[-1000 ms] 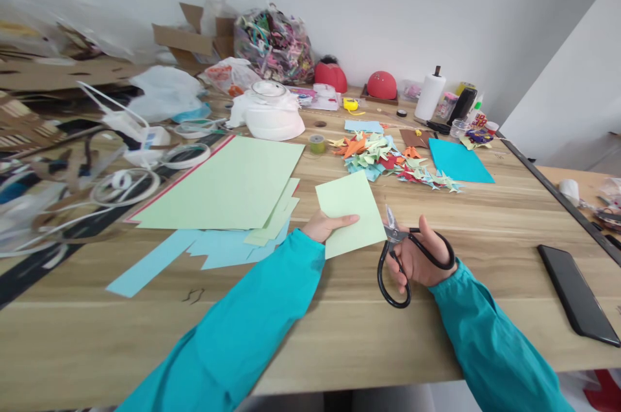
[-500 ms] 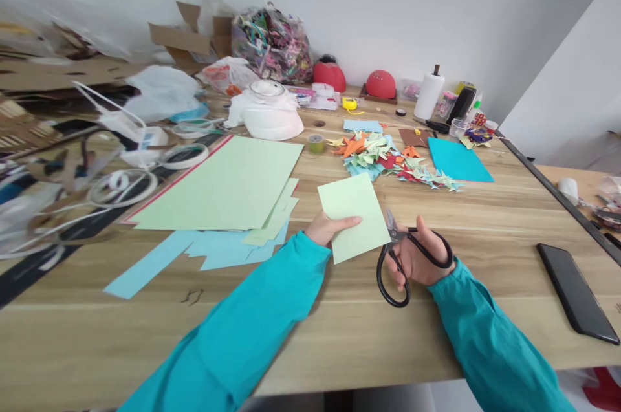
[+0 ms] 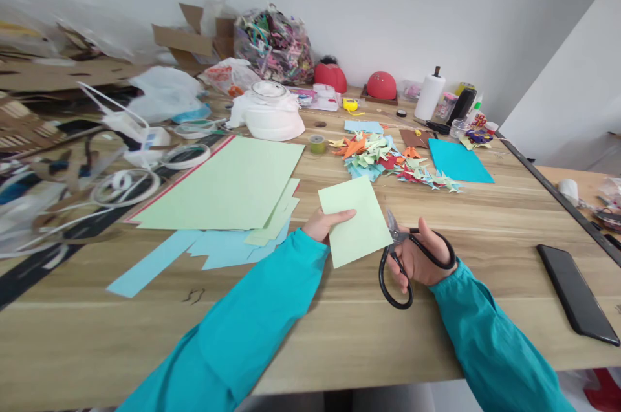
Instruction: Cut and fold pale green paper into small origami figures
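My left hand (image 3: 326, 224) pinches a light green sheet of paper (image 3: 361, 227) by its left side, thumb on top and the other fingers hidden beneath. Black-handled scissors (image 3: 409, 238) are in my right hand (image 3: 422, 260), fingers through the loops, blades apart at the sheet's lower right edge. Left of my hands lies a large light green sheet (image 3: 228, 182) with a red edge showing under it. Smaller green strips (image 3: 279, 218) and pale blue pieces (image 3: 228, 250) stick out below it. Beyond the held sheet is a heap of folded paper shapes (image 3: 383, 153) in several colours.
A turquoise sheet (image 3: 460, 160) lies at the right back, and a black phone (image 3: 577, 292) near the right front. White cables (image 3: 121, 185) and bags clutter the left. Along the wall are a cardboard box (image 3: 184, 43), a stuffed clear bag (image 3: 274, 46) and red pincushions (image 3: 381, 85).
The held sheet has tilted slightly and shifted a little toward me. My left thumb has slid slightly left on it. The scissors stay open at its edge.
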`<state>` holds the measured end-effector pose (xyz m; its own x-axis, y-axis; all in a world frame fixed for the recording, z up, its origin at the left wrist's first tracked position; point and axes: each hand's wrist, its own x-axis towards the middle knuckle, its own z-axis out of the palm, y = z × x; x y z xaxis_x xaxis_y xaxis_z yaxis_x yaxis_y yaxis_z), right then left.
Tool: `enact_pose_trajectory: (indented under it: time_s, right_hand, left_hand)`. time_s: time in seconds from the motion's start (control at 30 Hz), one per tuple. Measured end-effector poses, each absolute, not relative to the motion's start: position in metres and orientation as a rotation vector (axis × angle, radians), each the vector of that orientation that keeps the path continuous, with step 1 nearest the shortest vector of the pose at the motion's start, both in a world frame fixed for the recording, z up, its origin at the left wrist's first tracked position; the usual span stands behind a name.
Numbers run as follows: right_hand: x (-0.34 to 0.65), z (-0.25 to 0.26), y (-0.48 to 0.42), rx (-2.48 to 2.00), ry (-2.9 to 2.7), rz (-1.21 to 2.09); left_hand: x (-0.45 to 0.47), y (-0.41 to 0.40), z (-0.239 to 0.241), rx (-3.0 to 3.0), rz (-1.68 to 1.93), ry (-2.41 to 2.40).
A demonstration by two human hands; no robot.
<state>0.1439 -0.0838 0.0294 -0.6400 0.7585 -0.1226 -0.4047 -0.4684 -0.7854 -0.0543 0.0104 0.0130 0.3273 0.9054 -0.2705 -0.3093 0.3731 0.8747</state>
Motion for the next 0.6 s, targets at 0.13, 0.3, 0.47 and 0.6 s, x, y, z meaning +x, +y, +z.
enact_pose_trajectory:
  time_s: [0.13,0.3,0.47,0.6]
  right_hand:
    - [0.144,0.0292,-0.0824,-0.582,-0.961,2.13]
    - [0.1445,0.0275,-0.0804,-0.589,-0.934,2.119]
    - [0.1456,0.0278,-0.0796,-0.593,-0.895,2.124]
    - [0.145,0.0324,-0.0806,-0.624,-0.853,2.057]
  left_hand:
    - [-0.0535,0.0106,0.0121,0.859,1.004,0.93]
    - [-0.0518,0.0095,0.0132,0.908,1.051,0.996]
    - [-0.0511,0.0098,0.0129,0.895,1.063,0.983]
    - [-0.0515,0.012,0.0122,0.82,1.085,0.991]
